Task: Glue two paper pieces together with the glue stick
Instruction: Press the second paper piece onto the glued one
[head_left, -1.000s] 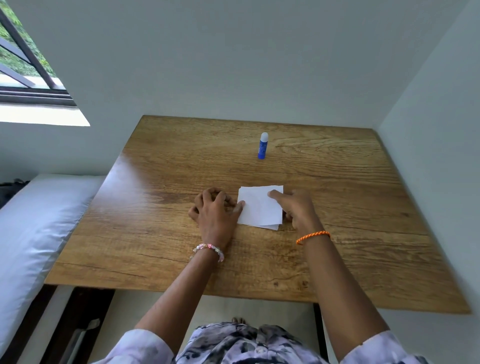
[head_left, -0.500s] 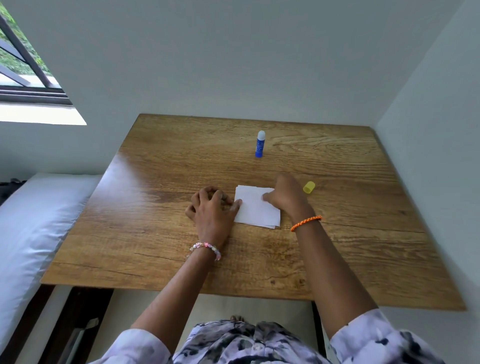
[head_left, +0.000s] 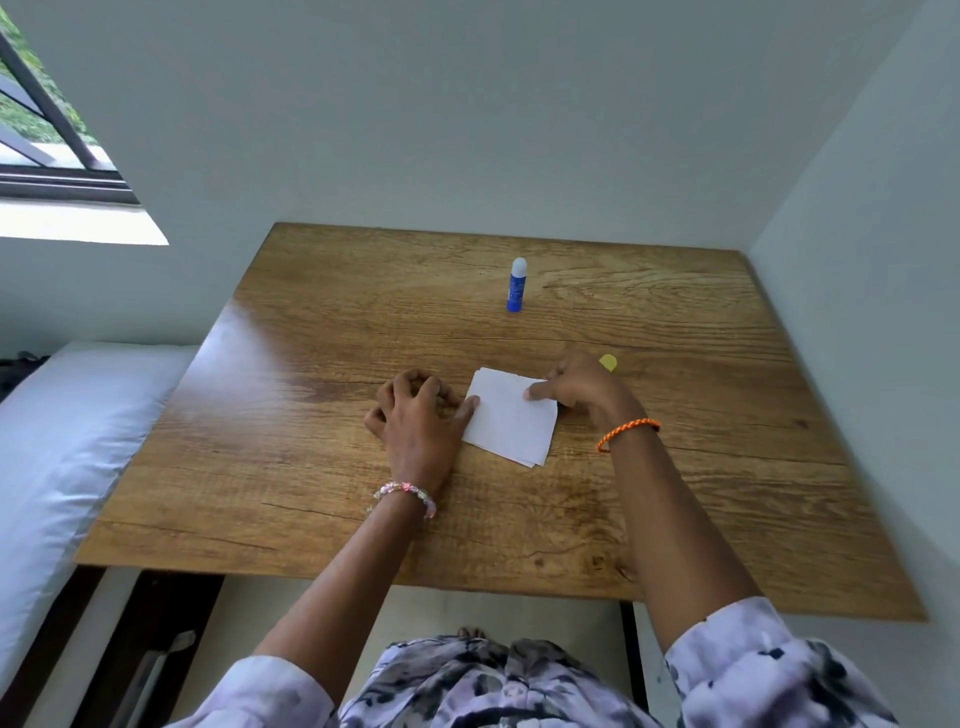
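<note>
Brown wooden surface (head_left: 311, 467) holds the paper pieces (head_left: 511, 421) stacked near me, light, thin and bendy, so I think a corner is best to pinch; my curled left hand (head_left: 421, 415) touches one edge with its thumb, and my right hand (head_left: 587, 389) presses one finger on top.

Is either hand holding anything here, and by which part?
The paper lies flat. The left hand touches its left edge with the thumb; the right hand presses a fingertip near its far right corner. Nothing is plainly gripped.

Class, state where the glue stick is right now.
In the head view, the glue stick stands upright on the far middle of the table, apart from and beyond the paper.
</note>
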